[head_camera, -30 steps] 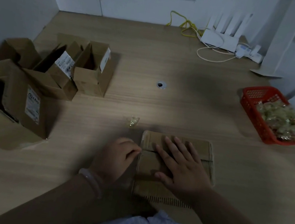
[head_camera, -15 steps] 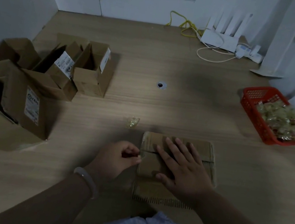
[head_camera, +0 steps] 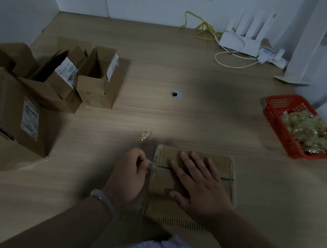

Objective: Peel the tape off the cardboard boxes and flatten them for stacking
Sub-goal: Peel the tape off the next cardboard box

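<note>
At ten o'clock open boxes [head_camera: 100,77] are heaped; clear tape [head_camera: 151,165] is pinched by left grip [head_camera: 130,174], flat box [head_camera: 167,156] pressed under spread right grip [head_camera: 202,186].

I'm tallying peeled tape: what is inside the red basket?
The red basket holds a heap of what look like crumpled tape wads, clear and yellowish. The basket's floor and anything beneath the heap are covered.
</note>
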`<state>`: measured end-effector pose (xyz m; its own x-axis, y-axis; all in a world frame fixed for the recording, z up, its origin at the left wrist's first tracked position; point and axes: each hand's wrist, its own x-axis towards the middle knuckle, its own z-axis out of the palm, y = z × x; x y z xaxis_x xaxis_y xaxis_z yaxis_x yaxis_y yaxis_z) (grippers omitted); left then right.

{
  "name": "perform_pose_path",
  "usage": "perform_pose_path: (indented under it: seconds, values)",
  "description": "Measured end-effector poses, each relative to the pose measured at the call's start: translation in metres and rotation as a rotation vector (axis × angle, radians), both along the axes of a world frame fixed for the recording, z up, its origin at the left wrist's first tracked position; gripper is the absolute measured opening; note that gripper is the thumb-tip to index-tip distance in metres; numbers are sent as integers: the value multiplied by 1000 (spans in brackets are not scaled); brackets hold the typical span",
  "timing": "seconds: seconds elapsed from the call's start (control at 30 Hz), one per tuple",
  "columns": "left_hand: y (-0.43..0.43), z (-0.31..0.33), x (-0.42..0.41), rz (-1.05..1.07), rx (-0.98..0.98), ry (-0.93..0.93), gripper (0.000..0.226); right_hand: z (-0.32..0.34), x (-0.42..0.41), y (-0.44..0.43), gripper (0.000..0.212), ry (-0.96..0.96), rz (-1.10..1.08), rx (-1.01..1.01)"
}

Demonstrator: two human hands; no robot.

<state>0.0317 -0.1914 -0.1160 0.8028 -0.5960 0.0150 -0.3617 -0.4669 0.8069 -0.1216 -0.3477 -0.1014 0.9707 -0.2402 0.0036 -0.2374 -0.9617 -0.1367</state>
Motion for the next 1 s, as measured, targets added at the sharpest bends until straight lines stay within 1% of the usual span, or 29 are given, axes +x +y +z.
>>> perform_pose_path:
  seconds: [0.13, 0.3, 0.43, 0.47, 0.53, 0.63, 0.7, 0.73, 0.77, 0.83, 0.87, 0.93, 1.0]
  values:
    - [-3, -6, -6, 114, -30, 88, 26, -1, 0, -1, 70, -9, -1, 0]
    - [-4, -7, -7, 158, -122, 117, 28, -2, 0, -1, 70, -13, 6, 7]
    - [-4, -6, -6, 174, -148, 127, 23, -1, 0, -1, 70, 3, 3, 15]
    - [-4, -4, -3, 148, -147, 78, 22, -2, 0, -1, 70, 4, 2, 16]
    - [0, 3, 5, 50, -99, -140, 16, -1, 1, -2, 70, 7, 3, 22]
    - [7, 17, 15, -192, -7, -452, 6, -1, 1, -1, 71, 19, 6, 45]
    - [12, 18, 15, -383, 68, -586, 16, 0, 1, -1, 71, 26, 1, 57]
    - [15, 18, 15, -459, 82, -601, 20, 0, 0, -1, 71, 25, -6, 66]
    - [18, 17, 15, -502, 79, -572, 20, 1, 0, -1, 71, 24, -11, 77]
    - [20, 19, 16, -493, 78, -430, 17, 3, 1, -1, 68, 24, -17, 105]
    - [18, 20, 18, -448, 85, -334, 14, 5, 2, -2, 64, 10, -22, 119]
    - [10, 20, 23, -285, 71, -114, 6, 10, 8, -6, 52, -57, -49, 150]
    - [-6, 19, 30, -148, 30, 41, 17, 15, 17, -13, 42, -103, -68, 187]
